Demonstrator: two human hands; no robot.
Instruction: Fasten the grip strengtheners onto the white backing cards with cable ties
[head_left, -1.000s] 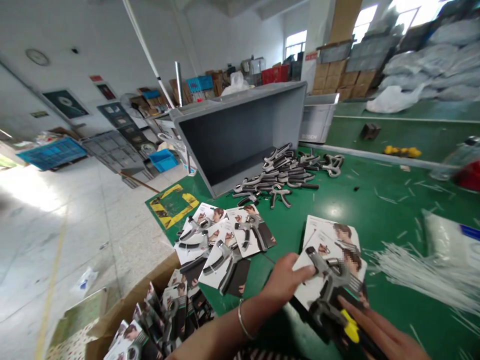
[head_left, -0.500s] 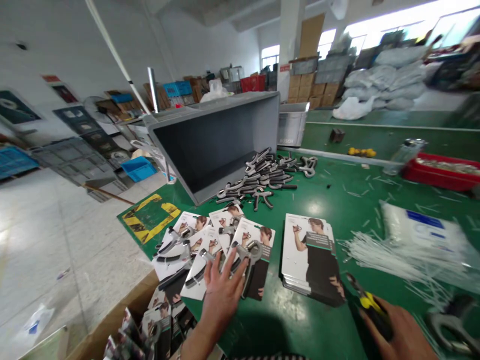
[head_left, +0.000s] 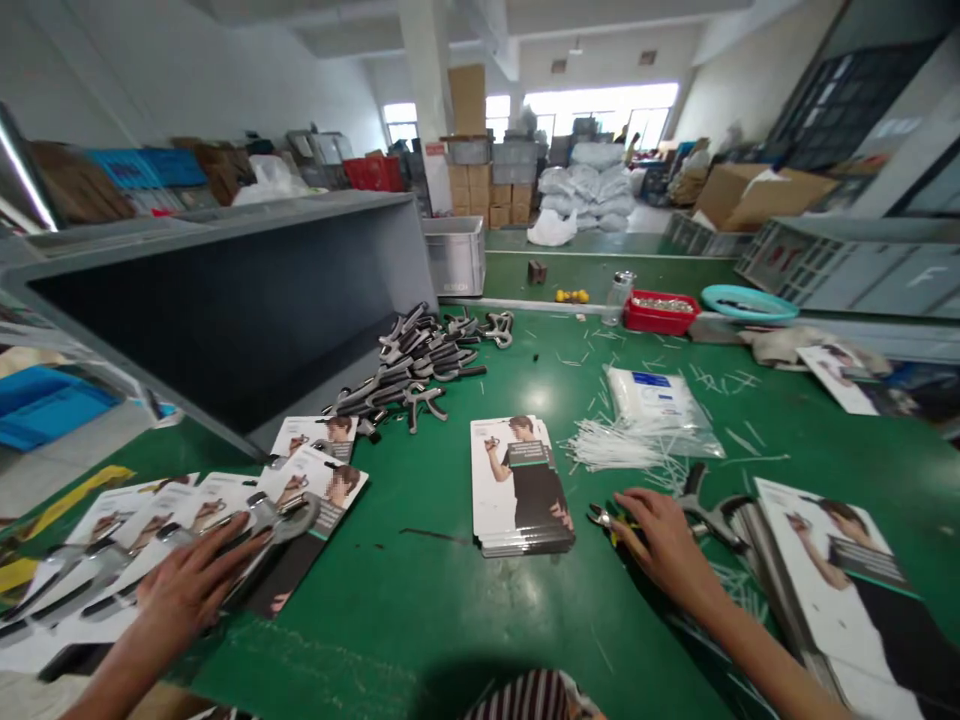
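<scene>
My left hand (head_left: 196, 575) lies with its fingers stretched out over a hand grip strengthener (head_left: 296, 515) on its printed card (head_left: 319, 482). More carded hand grips overlap around it at the left table edge. My right hand (head_left: 667, 550) is closed round a pair of side cutters (head_left: 600, 515) with yellow and black handles, low over the tabletop; the palm hides most of the handles. Between my hands stands a neat stack of printed cards (head_left: 521, 485). Just beyond my right hand is a loose hand grip (head_left: 716, 520).
A grey crate (head_left: 225, 310) lies on its side, with a heap of hand grips (head_left: 420, 355) spilling out. White cable ties (head_left: 615, 445) lie by their plastic bag (head_left: 660, 400). Another card stack (head_left: 847, 580) is at right. A red tray (head_left: 660, 315) and turquoise tray (head_left: 750, 302) stand farther back.
The view has swung to the right, bringing the right-hand card stack into sight. My left hand stays on the carded grips, and my right hand still has the cutters.
</scene>
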